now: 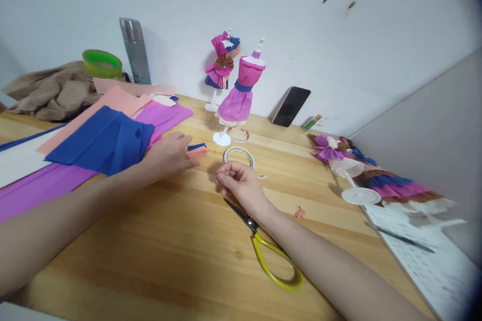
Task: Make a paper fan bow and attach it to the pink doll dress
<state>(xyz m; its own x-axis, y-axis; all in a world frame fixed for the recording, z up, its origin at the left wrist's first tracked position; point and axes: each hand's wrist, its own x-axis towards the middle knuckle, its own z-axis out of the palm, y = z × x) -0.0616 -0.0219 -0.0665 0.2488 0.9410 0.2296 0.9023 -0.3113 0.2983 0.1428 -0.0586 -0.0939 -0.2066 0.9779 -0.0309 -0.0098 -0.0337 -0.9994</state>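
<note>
The small paper strips (pixel 197 150), blue beside peach, are lying on the wooden table (pixel 150 251) just beyond our left fingertips. We are holding the left hand (pixel 167 153) palm down there, thumb and index finger moderately apart; whether they are touching the strips we cannot tell. The strips' long axis is running across our view, roughly left to right, the right end pointing slightly away from us, towards the white tape roll (pixel 253 161).

We are holding the right hand (pixel 240 183) at the near edge of that roll, fingers curled and thumb tip close against the index; whether they are pinching something thin we cannot tell.

Below, the yellow-handled scissors (pixel 249 221) are lying partly beneath our right wrist, tips pointing away and leftward. Our judgement is that a lowering wrist could be nudging them, and that a sweeping left thumb could be scattering such light strips. A drifting left forearm could also be dragging the blue paper (pixel 98 140) it is overlapping.

Farther out, the pink-dressed mannequin (pixel 241 100) is standing behind the roll; a bump at its narrow stand could be tipping it. A phone (pixel 291 106) is leaning against the wall.
</note>
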